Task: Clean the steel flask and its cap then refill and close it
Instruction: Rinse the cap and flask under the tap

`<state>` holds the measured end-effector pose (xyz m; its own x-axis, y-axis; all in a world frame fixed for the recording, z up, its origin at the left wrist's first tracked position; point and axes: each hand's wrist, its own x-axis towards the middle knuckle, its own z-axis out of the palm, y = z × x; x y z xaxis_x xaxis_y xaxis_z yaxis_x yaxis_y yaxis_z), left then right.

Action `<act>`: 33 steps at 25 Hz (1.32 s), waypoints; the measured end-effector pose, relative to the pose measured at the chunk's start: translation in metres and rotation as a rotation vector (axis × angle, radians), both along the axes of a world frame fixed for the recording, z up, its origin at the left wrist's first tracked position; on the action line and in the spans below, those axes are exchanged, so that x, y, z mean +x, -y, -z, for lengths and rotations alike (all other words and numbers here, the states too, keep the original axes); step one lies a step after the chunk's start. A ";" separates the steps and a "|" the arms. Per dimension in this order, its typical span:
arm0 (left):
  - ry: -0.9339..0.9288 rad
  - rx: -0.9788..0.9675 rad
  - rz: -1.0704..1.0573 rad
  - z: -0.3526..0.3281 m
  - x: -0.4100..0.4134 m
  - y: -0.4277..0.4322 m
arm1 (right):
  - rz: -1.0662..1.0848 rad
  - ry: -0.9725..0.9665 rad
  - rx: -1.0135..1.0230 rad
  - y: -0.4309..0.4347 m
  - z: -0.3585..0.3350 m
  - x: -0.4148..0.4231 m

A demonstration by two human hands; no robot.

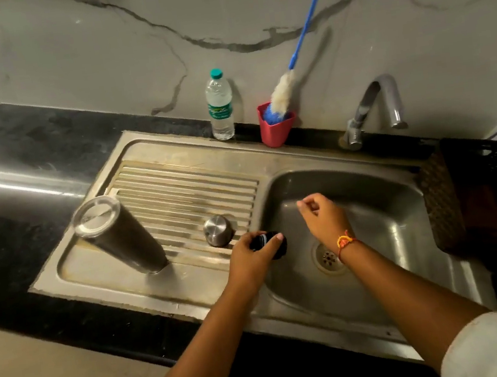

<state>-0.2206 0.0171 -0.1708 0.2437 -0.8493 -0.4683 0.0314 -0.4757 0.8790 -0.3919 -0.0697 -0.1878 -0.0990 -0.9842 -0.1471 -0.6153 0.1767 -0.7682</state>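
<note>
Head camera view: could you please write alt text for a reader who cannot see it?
The left hand grips a black cap part at a steel sink basin's edge; the right hand hovers over the basin. The steel flask and a steel cap stand on the draining board.

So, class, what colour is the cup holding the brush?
Red; the cup shows clearly in the head view.
</note>
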 end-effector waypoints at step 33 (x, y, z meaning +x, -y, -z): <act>-0.529 0.153 0.129 -0.017 -0.173 0.215 | 0.319 0.053 0.012 0.114 -0.042 -0.111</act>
<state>-0.3934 -0.1979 -0.1539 -0.1588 -0.7694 -0.6187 0.3821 -0.6257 0.6801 -0.5027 -0.1836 -0.1458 -0.3943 -0.9027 -0.1722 -0.4864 0.3640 -0.7943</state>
